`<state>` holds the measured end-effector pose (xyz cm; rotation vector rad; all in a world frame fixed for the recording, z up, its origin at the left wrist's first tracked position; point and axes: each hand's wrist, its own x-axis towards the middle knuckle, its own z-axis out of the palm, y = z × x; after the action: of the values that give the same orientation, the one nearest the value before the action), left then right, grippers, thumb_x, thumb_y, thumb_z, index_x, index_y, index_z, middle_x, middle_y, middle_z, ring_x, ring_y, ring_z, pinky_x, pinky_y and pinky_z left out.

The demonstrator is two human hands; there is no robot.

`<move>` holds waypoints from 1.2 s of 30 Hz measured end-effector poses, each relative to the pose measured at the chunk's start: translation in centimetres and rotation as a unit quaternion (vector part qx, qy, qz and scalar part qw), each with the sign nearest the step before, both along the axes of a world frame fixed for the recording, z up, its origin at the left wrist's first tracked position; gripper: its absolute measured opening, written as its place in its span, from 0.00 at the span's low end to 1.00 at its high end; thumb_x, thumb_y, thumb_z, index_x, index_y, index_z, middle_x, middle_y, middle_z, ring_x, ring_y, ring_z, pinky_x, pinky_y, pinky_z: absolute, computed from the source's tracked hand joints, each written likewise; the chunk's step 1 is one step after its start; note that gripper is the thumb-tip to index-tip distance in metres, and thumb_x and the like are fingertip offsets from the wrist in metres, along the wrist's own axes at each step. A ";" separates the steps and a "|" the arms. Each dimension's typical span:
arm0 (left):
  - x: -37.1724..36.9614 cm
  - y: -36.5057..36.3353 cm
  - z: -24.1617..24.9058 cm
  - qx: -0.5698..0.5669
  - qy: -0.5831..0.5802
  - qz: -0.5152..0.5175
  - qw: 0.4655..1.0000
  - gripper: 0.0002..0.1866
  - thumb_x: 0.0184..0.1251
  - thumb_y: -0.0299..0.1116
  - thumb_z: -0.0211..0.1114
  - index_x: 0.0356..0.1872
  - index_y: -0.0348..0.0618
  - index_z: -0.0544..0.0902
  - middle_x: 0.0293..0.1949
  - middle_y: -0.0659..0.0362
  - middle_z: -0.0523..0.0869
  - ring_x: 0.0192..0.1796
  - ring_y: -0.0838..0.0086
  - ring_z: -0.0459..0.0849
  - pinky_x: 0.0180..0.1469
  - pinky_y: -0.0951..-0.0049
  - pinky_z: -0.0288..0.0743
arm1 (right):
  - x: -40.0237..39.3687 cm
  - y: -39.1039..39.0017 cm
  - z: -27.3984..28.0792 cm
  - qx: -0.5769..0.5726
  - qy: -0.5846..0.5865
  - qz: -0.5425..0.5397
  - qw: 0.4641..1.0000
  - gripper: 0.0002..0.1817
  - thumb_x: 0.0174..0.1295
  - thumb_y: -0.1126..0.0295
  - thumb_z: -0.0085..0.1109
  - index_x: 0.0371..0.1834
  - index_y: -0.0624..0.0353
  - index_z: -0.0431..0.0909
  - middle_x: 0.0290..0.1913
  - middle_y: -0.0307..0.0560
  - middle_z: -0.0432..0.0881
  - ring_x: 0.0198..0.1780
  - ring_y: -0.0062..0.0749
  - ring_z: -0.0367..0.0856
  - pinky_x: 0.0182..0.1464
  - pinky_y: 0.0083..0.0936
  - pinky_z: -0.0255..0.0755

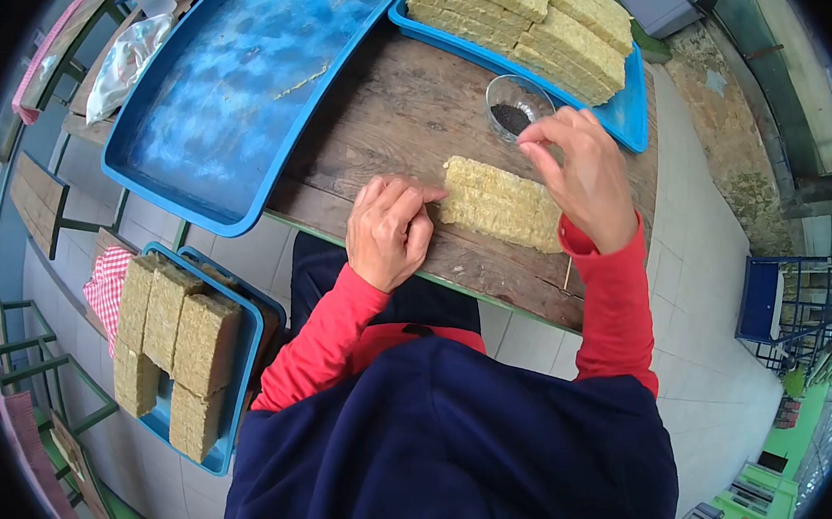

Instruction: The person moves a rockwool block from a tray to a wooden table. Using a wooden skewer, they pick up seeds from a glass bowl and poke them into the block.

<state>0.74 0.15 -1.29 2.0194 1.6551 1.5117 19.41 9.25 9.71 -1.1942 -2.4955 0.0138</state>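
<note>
A fibrous yellowish slab (494, 201), which looks like rockwool, lies on the wooden table in front of me. Lines run across its top, dividing it into small blocks. The index finger of my left hand (390, 228) reaches to its left end, while the other fingers are curled in and hide the palm. Above its right end is my right hand (579, 171), thumb and index finger pinched together; anything between them is too small to see. Just beyond that hand stands a clear glass bowl (520, 98) holding tiny dark grains (510, 118) that look like seeds. A thin stick (567, 273) lies by my right wrist.
A blue tray (633, 114) at the back right holds stacked slabs (524, 11). A large blue tray (240, 224) with a bit of fibre in it sits back left. Lower left, another blue tray (222, 456) carries thick upright blocks (205, 342). The table (358, 119) is bare wood.
</note>
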 end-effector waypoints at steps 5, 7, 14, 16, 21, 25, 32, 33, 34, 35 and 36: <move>0.3 0.1 0.1 -0.008 -0.005 0.026 1.000 0.12 0.42 0.21 0.56 0.29 0.43 0.85 0.38 0.58 0.85 0.41 0.62 0.80 0.44 0.66 0.72 | -0.5 -5.5 -2.7 -0.072 0.172 0.026 0.982 0.05 0.48 0.77 0.67 0.28 0.58 0.81 0.31 0.43 0.76 0.40 0.42 0.73 0.43 0.33 0.69; 0.3 0.1 0.1 -0.009 0.010 0.026 1.000 0.12 0.43 0.22 0.56 0.29 0.44 0.85 0.39 0.59 0.85 0.42 0.62 0.80 0.45 0.65 0.73 | -0.7 -6.0 -4.3 -0.066 0.163 0.016 0.984 0.05 0.48 0.77 0.67 0.28 0.59 0.80 0.32 0.44 0.76 0.41 0.42 0.73 0.44 0.34 0.69; 0.2 0.1 -0.1 -0.015 0.016 0.020 1.000 0.11 0.44 0.23 0.57 0.29 0.45 0.85 0.39 0.60 0.85 0.42 0.62 0.80 0.48 0.65 0.74 | -2.0 -5.8 -5.9 -0.029 0.144 0.033 0.989 0.06 0.50 0.78 0.65 0.31 0.60 0.79 0.36 0.46 0.76 0.43 0.45 0.72 0.46 0.36 0.69; 0.2 0.0 -0.1 -0.022 0.015 0.018 0.999 0.11 0.44 0.23 0.58 0.29 0.45 0.84 0.38 0.60 0.85 0.42 0.63 0.80 0.47 0.65 0.74 | -2.3 -5.7 -6.1 -0.027 0.137 0.037 0.989 0.06 0.51 0.77 0.65 0.31 0.60 0.79 0.36 0.47 0.76 0.43 0.45 0.72 0.46 0.37 0.69; 0.3 0.1 -0.2 -0.015 0.015 0.018 1.000 0.11 0.44 0.22 0.58 0.29 0.46 0.84 0.38 0.61 0.85 0.41 0.63 0.80 0.46 0.66 0.75 | -2.4 -5.5 -6.5 -0.026 0.124 0.039 0.991 0.06 0.52 0.77 0.64 0.32 0.61 0.78 0.37 0.47 0.76 0.43 0.45 0.72 0.46 0.37 0.69; 0.3 0.1 -0.1 -0.011 0.015 0.015 1.000 0.11 0.43 0.22 0.58 0.29 0.46 0.84 0.38 0.61 0.85 0.41 0.64 0.80 0.45 0.67 0.75 | -2.4 -5.4 -6.5 -0.031 0.126 0.040 0.991 0.06 0.52 0.77 0.64 0.32 0.61 0.78 0.36 0.47 0.76 0.43 0.45 0.72 0.46 0.37 0.69; 0.3 0.0 -0.3 0.005 0.007 0.009 1.000 0.12 0.42 0.22 0.58 0.29 0.46 0.85 0.38 0.62 0.85 0.42 0.63 0.80 0.44 0.67 0.76 | -2.4 -5.3 -6.2 -0.025 0.116 0.035 0.992 0.06 0.51 0.77 0.64 0.32 0.60 0.78 0.36 0.46 0.76 0.44 0.44 0.73 0.46 0.37 0.69; 0.3 0.0 -0.3 0.010 0.006 0.009 1.000 0.12 0.42 0.22 0.58 0.29 0.46 0.85 0.38 0.62 0.85 0.42 0.63 0.80 0.44 0.67 0.76 | -2.4 -5.3 -6.2 -0.024 0.115 0.035 0.992 0.06 0.51 0.77 0.64 0.32 0.60 0.78 0.36 0.46 0.76 0.44 0.44 0.73 0.46 0.37 0.69; 0.3 0.1 -0.3 0.014 0.005 0.009 1.000 0.12 0.41 0.22 0.58 0.29 0.46 0.85 0.38 0.62 0.85 0.42 0.63 0.80 0.44 0.67 0.76 | -2.4 -5.3 -6.2 -0.023 0.113 0.038 0.993 0.06 0.51 0.77 0.64 0.32 0.60 0.78 0.37 0.46 0.76 0.44 0.44 0.73 0.46 0.37 0.69; 0.3 0.1 -0.4 0.015 0.005 0.010 1.000 0.12 0.41 0.22 0.58 0.29 0.46 0.85 0.38 0.62 0.85 0.42 0.63 0.80 0.44 0.67 0.76 | -2.5 -5.3 -6.3 -0.023 0.111 0.041 0.993 0.06 0.51 0.77 0.64 0.32 0.60 0.78 0.37 0.46 0.76 0.44 0.44 0.73 0.46 0.37 0.69; 0.3 0.1 -0.4 0.015 0.004 0.009 1.000 0.12 0.41 0.22 0.58 0.29 0.46 0.85 0.39 0.62 0.85 0.42 0.63 0.81 0.45 0.67 0.76 | -2.5 -5.3 -6.3 -0.022 0.111 0.042 0.993 0.06 0.51 0.77 0.64 0.32 0.60 0.78 0.37 0.46 0.76 0.44 0.44 0.73 0.46 0.37 0.69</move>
<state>1.02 0.22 -1.70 2.0342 1.6693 1.5453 16.92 3.98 3.36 -1.0430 -2.3582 0.2126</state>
